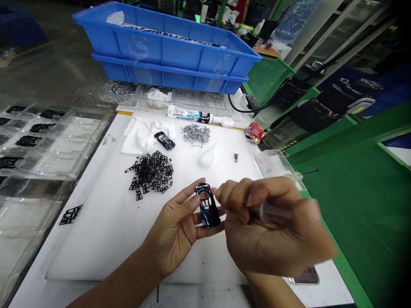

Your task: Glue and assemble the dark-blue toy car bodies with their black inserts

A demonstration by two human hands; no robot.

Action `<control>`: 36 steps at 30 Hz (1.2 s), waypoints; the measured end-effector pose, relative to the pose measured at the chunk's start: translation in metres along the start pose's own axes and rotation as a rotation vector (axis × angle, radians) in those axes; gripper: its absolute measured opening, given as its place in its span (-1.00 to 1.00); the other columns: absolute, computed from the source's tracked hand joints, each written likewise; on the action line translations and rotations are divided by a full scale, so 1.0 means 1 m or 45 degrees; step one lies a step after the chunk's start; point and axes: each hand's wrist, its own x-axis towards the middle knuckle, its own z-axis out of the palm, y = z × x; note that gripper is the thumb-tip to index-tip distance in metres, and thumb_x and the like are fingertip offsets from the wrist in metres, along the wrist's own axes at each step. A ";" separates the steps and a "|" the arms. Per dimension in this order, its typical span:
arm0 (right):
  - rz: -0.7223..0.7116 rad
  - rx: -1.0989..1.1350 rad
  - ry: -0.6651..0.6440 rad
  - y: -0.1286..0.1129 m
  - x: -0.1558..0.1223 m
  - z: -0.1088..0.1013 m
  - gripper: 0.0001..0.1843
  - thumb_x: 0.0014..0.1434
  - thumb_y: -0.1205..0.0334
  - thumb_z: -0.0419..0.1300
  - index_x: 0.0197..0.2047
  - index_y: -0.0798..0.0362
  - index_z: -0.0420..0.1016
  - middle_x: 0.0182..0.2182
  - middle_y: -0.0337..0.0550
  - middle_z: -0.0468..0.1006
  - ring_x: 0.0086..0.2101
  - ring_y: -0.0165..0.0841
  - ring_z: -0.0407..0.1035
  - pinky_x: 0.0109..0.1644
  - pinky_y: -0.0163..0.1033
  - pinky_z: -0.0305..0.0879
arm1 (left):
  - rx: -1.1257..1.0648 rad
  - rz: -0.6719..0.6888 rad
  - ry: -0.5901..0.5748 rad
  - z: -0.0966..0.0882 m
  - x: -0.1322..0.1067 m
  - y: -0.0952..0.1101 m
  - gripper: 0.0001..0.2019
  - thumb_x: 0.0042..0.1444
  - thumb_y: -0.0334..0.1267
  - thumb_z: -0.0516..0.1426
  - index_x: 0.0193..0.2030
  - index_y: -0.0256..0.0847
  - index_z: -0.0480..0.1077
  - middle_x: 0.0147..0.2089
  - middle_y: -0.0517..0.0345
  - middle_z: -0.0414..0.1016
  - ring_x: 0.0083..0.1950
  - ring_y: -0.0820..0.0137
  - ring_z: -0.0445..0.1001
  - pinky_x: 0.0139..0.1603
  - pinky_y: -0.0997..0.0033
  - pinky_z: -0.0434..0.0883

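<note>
Car (210,217) is pinched in my left hand (175,224); my right hand (272,231) grips a blurry tube (275,212). It has gaps, so seems not done; black bits (152,171) lie piled.

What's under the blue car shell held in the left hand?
Fingers of the left hand pass beneath the blue car shell, showing on both sides of it; farther down is the white sheet. The shell's underside and the patch of sheet directly below are covered.
</note>
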 end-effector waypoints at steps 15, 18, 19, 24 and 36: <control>-0.251 -1.125 0.195 -0.001 -0.025 -0.075 -0.67 0.42 0.04 -0.01 -0.01 0.09 0.41 -0.22 -0.07 0.52 -0.22 -0.29 0.49 -0.07 -0.08 0.43 | 0.066 -0.076 -0.355 -0.008 -0.006 -0.001 -0.62 0.29 -0.30 0.12 0.24 -0.11 0.34 -0.06 -0.12 0.63 -0.03 0.05 0.64 -0.09 0.08 0.57; 0.000 -1.182 -0.056 -0.008 -0.029 -0.074 -0.71 0.41 0.06 0.04 -0.20 0.05 0.48 -0.38 -0.19 0.53 -0.35 -0.37 0.47 -0.23 -0.25 0.40 | 0.260 -0.327 -0.694 -0.012 -0.015 0.001 -0.59 0.17 -0.16 0.25 0.16 -0.15 0.48 -0.08 -0.12 0.65 -0.03 0.01 0.63 -0.04 0.04 0.55; 0.080 -1.176 -0.203 -0.008 -0.025 -0.070 -0.74 0.38 0.07 0.08 -0.21 0.03 0.48 -0.37 -0.20 0.54 -0.35 -0.38 0.47 -0.25 -0.28 0.39 | 0.347 -0.394 -0.750 -0.013 -0.017 0.003 -0.58 0.13 -0.14 0.29 0.12 -0.19 0.52 -0.06 -0.12 0.65 0.03 0.00 0.61 0.06 0.05 0.51; 0.201 -1.230 -1.089 0.018 0.002 -0.032 -0.84 0.35 0.22 0.11 -0.07 -0.02 0.49 -0.19 -0.18 0.57 -0.24 -0.35 0.47 -0.15 -0.23 0.41 | 0.601 -0.618 -1.073 -0.014 -0.014 0.012 -0.56 0.14 -0.14 0.27 0.13 -0.26 0.51 0.21 -0.01 0.49 0.29 0.07 0.38 0.27 0.22 0.32; 0.224 -1.487 -1.359 0.053 0.021 0.008 -0.86 0.20 0.43 0.18 -0.19 0.04 0.43 -0.21 -0.14 0.40 -0.28 -0.33 0.34 -0.21 -0.21 0.23 | 0.343 -0.298 -0.756 -0.014 -0.017 0.007 -0.53 0.00 -0.06 0.36 0.08 -0.10 0.55 -0.06 -0.07 0.65 0.05 0.03 0.60 0.09 0.03 0.46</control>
